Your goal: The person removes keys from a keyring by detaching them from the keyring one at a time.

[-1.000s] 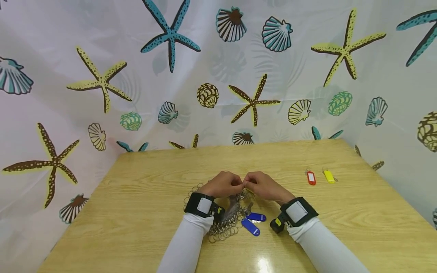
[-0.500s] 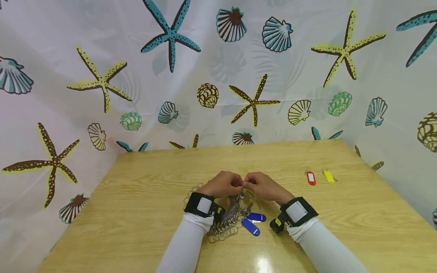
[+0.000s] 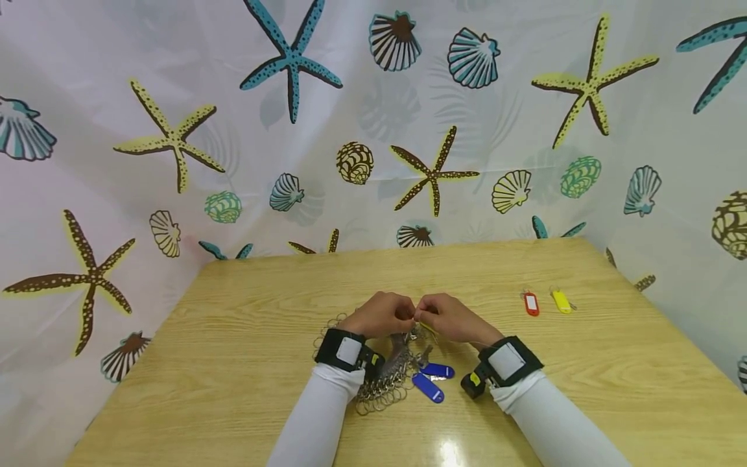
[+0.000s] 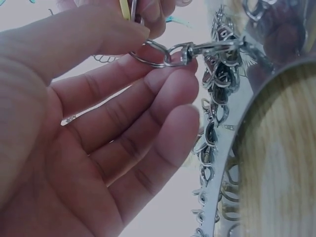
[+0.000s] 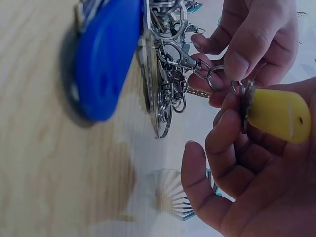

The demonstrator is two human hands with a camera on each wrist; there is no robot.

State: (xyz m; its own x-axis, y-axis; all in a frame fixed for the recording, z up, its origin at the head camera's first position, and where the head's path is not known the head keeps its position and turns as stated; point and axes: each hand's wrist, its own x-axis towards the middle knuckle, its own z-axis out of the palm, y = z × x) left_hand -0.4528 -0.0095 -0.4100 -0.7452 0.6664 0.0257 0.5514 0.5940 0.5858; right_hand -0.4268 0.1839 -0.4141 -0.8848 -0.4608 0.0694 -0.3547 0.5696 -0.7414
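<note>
Hanging between both hands was a ring [image 4: 148, 54]: left hand [image 3: 382, 314] pinched it, right hand [image 3: 449, 318] gripped a yellow tag [image 5: 276, 113].

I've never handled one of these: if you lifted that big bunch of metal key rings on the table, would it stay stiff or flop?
Probably flop: the bunch of key rings is many loose linked loops, sprawled unevenly. It hangs slack from the clasp the left hand pinches. All metal, so likely heavy for its size.

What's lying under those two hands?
Under the left hand and right hand: a heap of rings and two blue tags on the table. The heap's middle is covered.
</note>
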